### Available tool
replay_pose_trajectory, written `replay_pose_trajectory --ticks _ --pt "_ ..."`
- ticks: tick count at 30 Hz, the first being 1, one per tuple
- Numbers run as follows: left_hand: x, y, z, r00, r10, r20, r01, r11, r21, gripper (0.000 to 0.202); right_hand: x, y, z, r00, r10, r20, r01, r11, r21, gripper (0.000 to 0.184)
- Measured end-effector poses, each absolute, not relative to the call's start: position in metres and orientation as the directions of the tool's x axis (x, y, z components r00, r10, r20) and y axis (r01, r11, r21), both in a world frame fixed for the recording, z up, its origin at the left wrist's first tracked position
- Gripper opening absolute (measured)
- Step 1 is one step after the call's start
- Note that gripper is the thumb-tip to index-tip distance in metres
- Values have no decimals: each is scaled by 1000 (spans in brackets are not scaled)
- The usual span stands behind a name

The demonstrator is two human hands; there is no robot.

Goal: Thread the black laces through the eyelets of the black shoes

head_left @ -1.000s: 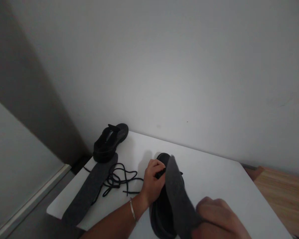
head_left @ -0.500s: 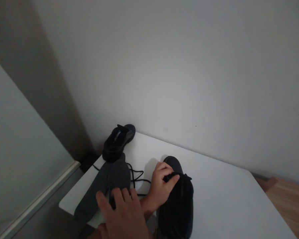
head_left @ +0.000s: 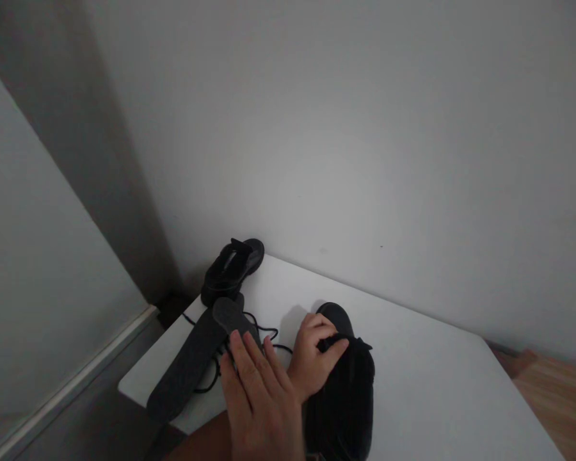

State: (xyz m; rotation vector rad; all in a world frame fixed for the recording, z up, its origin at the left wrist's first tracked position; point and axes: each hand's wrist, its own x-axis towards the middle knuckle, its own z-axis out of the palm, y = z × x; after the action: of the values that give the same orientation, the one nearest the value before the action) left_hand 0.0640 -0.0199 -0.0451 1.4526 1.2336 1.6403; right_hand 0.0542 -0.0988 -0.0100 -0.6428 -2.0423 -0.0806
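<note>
Head view: the near shoe (head_left: 350, 403), black, is located at the lower centre of the frame, slightly right of the midline, with its toe directed toward the top of the frame and its heel end close to the bottom edge. The left hand (head_left: 314, 362) is closed on the near shoe at the tongue (head_left: 358, 344), thumb on the right and fingers curled on the left. The right hand (head_left: 266, 403) is positioned at the bottom centre, in front of the left forearm (head_left: 206, 438), with the palm down and the fingers extended toward the upper left. It is open and grips nothing visible. Its fingertips overlap the lower end of the upper insole (head_left: 233, 317); whether they touch it cannot be determined. The upper insole, grey, lies across the lower insole (head_left: 187, 368), which runs diagonally through the lower left of the frame. Black laces (head_left: 269, 331) extend from beneath the insoles, on both sides of the right hand's fingers. The far shoe (head_left: 225, 272), also black, is located left of centre, just above the insoles, with its toe directed to the upper right. All these items are on a white table (head_left: 427, 384), whose back edge adjoins a pale wall (head_left: 365, 141). Wooden flooring (head_left: 557, 397) is visible at the lower right.
</note>
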Motion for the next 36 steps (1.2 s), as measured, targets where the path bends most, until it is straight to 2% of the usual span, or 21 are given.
replay_pose_trajectory --ticks 2,5,8,11,16,18,20,22,25,29,32,36 --pt "64 -20 -47 -202 893 401 122 -384 915 11 46 -105 -29 -433 476 766 521 825 -218 47" --pt "64 -20 -49 -203 892 403 117 -386 915 12 32 -115 -54 -577 621 530 569 772 -284 30" --pt "64 -19 -50 -199 895 400 118 -383 916 11 24 -121 -59 -698 670 253 565 732 -380 41" --pt "64 -19 -50 -193 896 399 119 -382 916 9 26 -121 -48 -768 627 129 483 700 -527 55" --pt "63 -19 -48 -192 899 393 126 -375 919 9 43 -112 -24 -869 485 94 302 673 -675 56" --pt "63 -19 -47 -194 899 392 128 -373 919 9 51 -104 -14 -836 537 113 316 639 -702 53" --pt "64 -19 -47 -198 898 393 130 -373 919 10 57 -93 -4 -738 668 100 450 597 -664 46" --pt "66 -18 -47 -215 895 391 133 -370 920 11 60 -82 5 -653 756 40 603 551 -577 38" --pt "67 -18 -47 -232 892 387 136 -364 921 13 57 -71 13 -658 750 -61 678 555 -481 33" --pt "66 -18 -46 -215 896 387 140 -364 921 13 48 -70 13 -651 754 -87 694 545 -470 24" --pt "64 -18 -45 -206 898 388 144 -365 920 13 45 -71 7 -604 797 -16 646 479 -595 19" --pt "63 -19 -44 -201 898 391 148 -367 918 12 51 -74 -4 -532 845 58 496 366 -788 28"
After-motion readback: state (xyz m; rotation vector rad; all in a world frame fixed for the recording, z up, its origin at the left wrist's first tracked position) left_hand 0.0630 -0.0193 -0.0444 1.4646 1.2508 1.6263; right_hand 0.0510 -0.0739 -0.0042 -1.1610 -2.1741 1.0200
